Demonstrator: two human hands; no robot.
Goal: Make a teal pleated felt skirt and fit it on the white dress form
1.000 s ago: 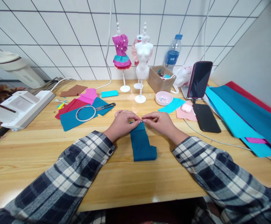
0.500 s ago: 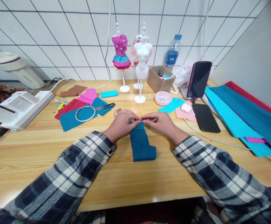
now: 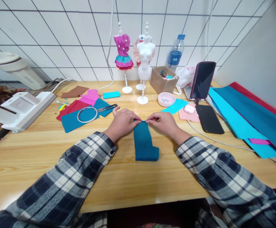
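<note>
A teal fabric strip (image 3: 143, 139) lies lengthwise before me on the wooden table, its near end bent out to the right. My left hand (image 3: 123, 123) pinches the far left corner of the strip between thumb and fingers. At the far right corner, my right hand (image 3: 163, 124) has the same edge in a pinch. Between the two pinches, the far edge looks stretched straight and narrowly folded. Just left of my left hand lie thread snips (image 3: 107, 108) and a pale ring (image 3: 78, 115) on teal fabric scraps (image 3: 71, 123).
Behind my hands stand a bare white mini mannequin (image 3: 145, 60) and a dressed one (image 3: 123, 52). A pink bowl of beads (image 3: 163, 104), a cardboard box (image 3: 160, 83), a propped phone (image 3: 203, 80) and a black power bank (image 3: 209, 118) are to the right. A white power strip (image 3: 28, 110) stands left.
My fingertips have moved apart along the strip's far edge. That edge was gathered between them before and now spreads flat and wider.
</note>
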